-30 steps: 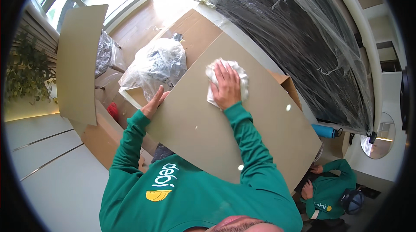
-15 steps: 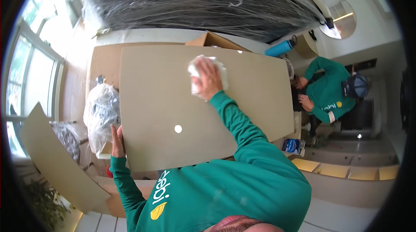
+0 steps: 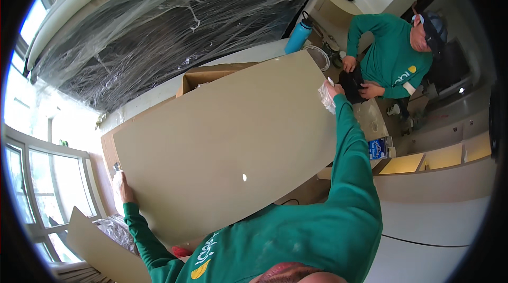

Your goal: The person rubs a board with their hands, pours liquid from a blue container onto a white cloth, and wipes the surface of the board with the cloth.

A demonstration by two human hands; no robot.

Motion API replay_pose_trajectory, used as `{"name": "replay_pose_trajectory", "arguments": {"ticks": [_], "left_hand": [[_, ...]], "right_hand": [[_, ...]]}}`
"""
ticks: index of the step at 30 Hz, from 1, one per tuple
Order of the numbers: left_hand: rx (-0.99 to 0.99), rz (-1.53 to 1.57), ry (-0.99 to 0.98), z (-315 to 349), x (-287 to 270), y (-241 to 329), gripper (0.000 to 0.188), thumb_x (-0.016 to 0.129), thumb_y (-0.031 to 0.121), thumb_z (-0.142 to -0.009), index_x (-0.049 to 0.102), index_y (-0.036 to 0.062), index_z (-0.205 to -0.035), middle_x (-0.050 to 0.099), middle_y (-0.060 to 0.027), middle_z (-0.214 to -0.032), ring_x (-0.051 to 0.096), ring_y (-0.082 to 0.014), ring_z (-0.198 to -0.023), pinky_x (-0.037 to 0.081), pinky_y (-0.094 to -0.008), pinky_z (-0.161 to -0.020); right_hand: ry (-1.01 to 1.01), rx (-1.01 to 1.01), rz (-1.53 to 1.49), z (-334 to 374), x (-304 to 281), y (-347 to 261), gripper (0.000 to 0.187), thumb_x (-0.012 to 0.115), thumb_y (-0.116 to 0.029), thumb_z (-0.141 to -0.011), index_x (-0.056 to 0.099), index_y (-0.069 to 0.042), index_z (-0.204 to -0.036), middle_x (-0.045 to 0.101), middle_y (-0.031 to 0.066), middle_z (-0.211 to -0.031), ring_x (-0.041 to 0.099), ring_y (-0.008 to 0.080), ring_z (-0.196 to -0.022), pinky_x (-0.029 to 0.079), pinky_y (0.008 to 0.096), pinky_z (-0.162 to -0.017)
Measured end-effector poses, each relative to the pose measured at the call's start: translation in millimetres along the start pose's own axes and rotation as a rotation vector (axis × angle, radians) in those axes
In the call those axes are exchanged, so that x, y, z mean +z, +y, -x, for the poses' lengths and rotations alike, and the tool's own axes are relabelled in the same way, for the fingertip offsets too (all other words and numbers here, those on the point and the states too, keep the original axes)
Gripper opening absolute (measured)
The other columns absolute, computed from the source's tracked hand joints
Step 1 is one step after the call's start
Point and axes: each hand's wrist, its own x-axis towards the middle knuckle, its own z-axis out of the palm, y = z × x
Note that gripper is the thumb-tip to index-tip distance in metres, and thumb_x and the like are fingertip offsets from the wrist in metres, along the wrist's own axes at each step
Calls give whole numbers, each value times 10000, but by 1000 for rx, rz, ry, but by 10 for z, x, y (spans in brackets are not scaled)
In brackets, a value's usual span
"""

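Note:
A large flat beige panel (image 3: 222, 129) with a small round white spot of light or a hole in it lies in front of me, turned at an angle. At its left edge, my left hand (image 3: 124, 189) grips the side with its fingers along the edge. My right hand (image 3: 334, 90) reaches out to the far right edge, closed on a crumpled white cloth (image 3: 326, 100) that touches the panel's border. Part of the cloth is hidden under the fingers.
Beyond the panel stand an open cardboard box (image 3: 211, 75) and a blue bottle (image 3: 299, 36). Plastic wrap covers a dark surface (image 3: 180, 34) behind. A co-worker in green (image 3: 389, 53) works close to my right hand. A blue package (image 3: 377, 149) lies at right, a loose board (image 3: 100, 246) at lower left.
My right hand has moved with the cloth from the panel's upper middle to its right edge. The panel appears turned in view, and my left hand stays at its left edge.

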Motion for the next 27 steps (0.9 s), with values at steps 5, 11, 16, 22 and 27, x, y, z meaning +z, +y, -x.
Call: {"name": "replay_pose_trajectory", "arguments": {"ticks": [5,11,16,22,27], "left_hand": [[197,-429,518,24,-964,-366,543,519,452,-1072,665,-20,-1296,715,-157,-880,670,-242,-898,538,-428,-822],[133,669,665,672,-740,1718,578,518,587,-1047,667,80,-814,433,26,-619,448,-115,-594,439,-290,-634],[276,1180,809,1167,-933,2851,863,323,700,-1034,550,-34,-1427,633,-192,-1379,586,-311,-1293,414,-473,-1159],[466,1145,699,1520,286,2703,874,329,711,-1025,537,-32,-1437,627,-192,-1386,587,-313,-1290,420,-474,-1152],[306,1124,395,1677,1472,1816,885,333,720,-1018,525,-31,-1445,621,-192,-1391,588,-316,-1287,425,-476,-1147]], "right_hand": [[18,-225,-138,39,359,-434,843,582,-760,-874,751,57,-999,743,278,-929,725,400,-1017,529,470,-866],[372,-340,-752,442,-1155,-433,767,634,-680,-919,725,58,-1109,735,178,-996,681,258,-923,521,402,-830],[580,-217,-1707,841,-2085,-1181,674,627,-588,-973,701,40,-1206,737,128,-1155,694,267,-1039,529,368,-889],[603,31,-2267,916,-1459,-888,651,625,-561,-983,685,35,-1238,736,125,-1165,699,274,-1051,537,372,-913],[369,255,-2195,1065,-424,-160,645,625,-553,-985,679,33,-1250,735,125,-1173,701,275,-1055,539,374,-922]]}}
